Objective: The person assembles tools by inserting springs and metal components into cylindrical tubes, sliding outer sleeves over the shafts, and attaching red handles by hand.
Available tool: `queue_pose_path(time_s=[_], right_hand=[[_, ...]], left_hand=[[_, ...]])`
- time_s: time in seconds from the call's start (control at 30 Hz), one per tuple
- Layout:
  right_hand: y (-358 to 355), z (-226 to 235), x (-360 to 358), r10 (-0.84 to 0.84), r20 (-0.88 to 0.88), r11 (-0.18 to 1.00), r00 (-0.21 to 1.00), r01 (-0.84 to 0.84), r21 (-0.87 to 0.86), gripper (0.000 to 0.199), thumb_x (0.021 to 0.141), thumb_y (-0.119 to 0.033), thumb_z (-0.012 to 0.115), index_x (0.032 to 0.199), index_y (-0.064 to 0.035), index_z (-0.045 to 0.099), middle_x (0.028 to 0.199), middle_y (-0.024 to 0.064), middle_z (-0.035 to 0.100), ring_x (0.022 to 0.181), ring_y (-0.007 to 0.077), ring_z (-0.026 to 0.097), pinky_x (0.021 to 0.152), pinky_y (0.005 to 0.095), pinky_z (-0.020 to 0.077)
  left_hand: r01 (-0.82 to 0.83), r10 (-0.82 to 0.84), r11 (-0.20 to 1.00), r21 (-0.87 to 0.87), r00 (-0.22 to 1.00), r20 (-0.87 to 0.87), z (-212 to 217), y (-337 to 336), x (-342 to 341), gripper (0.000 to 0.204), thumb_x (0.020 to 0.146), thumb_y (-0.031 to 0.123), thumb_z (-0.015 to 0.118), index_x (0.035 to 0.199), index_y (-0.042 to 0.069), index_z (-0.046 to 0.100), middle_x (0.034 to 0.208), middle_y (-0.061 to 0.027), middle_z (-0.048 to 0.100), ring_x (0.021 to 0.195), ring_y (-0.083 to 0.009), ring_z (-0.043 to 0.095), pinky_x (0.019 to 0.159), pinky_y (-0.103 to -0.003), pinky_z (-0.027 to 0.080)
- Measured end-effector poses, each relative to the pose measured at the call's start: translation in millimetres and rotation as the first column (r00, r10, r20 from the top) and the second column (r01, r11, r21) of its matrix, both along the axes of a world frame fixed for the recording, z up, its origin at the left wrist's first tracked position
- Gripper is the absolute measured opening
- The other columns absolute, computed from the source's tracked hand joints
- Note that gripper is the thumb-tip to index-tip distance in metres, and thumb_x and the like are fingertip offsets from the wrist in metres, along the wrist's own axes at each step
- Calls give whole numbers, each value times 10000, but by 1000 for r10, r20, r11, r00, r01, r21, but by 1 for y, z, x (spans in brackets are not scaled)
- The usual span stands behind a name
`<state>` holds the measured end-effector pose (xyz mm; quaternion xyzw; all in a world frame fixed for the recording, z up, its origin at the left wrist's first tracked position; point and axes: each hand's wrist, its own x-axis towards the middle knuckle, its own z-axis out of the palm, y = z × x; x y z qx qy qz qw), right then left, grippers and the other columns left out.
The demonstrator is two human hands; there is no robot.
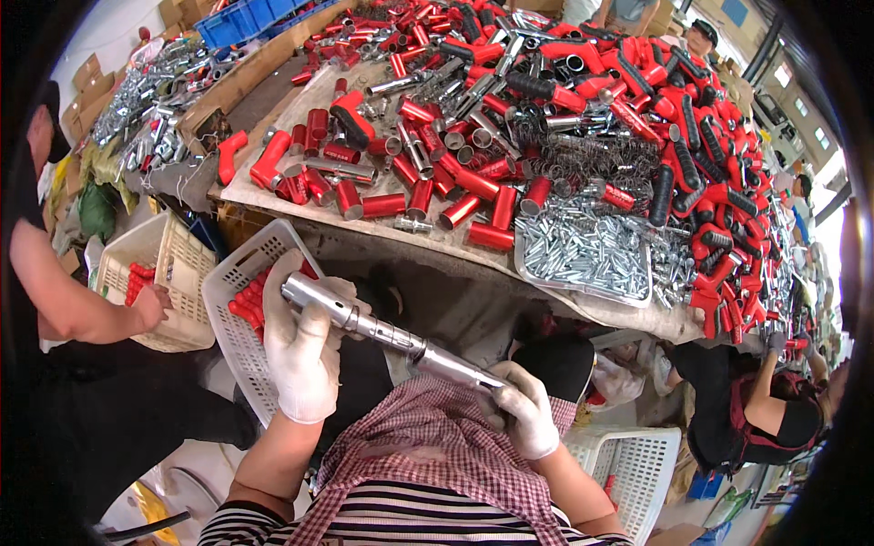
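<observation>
A shiny metal tube assembly, stepped from a thick upper-left end to a narrower lower-right end, lies slantwise in front of my body. Around its thick end my left hand, in a white glove, is closed. My right hand, gloved too, grips the narrow end; some of its fingers are hidden behind the tube. Beyond, along the near table edge, lie red tubes and bare metal tubes. A clear tray with many small metal pins stands at the edge.
Red handles with black grips are heaped on the table, near dark springs. A white crate with red parts stands left of my knees, another crate at right. Co-workers sit at both sides; one person's hand is at a crate.
</observation>
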<state>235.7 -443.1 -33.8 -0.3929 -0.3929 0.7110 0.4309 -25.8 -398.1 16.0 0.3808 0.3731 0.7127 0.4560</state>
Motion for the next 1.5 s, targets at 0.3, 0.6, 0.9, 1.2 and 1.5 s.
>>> queue_pose_path(time_s=[0.3,0.6,0.9,1.2,1.5], right_hand=[[13,16,-45,100,142,993,985,-108,47,454,903,-412,663,1018,15,559,724,44,584,559,55,455,498,203,344],[9,3,-78,-43,228,997,973,26,75,492,1045,-430,387,953,1,605,678,38,577,558,85,479,524,247,391],[9,-10,-79,-118,238,990,964,95,107,415,1046,-334,378,940,-7,611,669,29,584,547,87,483,504,247,384],[84,28,12,-772,463,408,436,-219,886,89,800,-107,662,887,-90,667,892,116,651,833,316,624,742,406,516],[179,53,88,-767,640,521,-53,-634,572,84,782,-136,640,822,-130,713,857,98,587,868,298,590,746,417,489]], left_hand=[[77,-90,988,-136,991,-95,-27,-10,12,618,963,396,605,1373,-13,390,1039,-177,646,959,-225,613,863,-348,497],[360,-131,905,-227,742,658,-14,3,49,396,978,398,325,707,127,424,656,-51,432,626,-219,415,597,-376,347],[390,-274,919,-48,723,633,-34,8,57,418,984,429,334,778,136,550,458,24,309,381,-134,263,440,-322,271],[510,-480,853,112,683,551,-24,33,32,464,982,356,289,976,90,669,415,22,250,317,-127,215,355,-317,242],[506,-420,862,2,713,561,-23,27,41,416,961,331,294,899,129,654,401,1,248,317,-146,207,366,-330,212]])
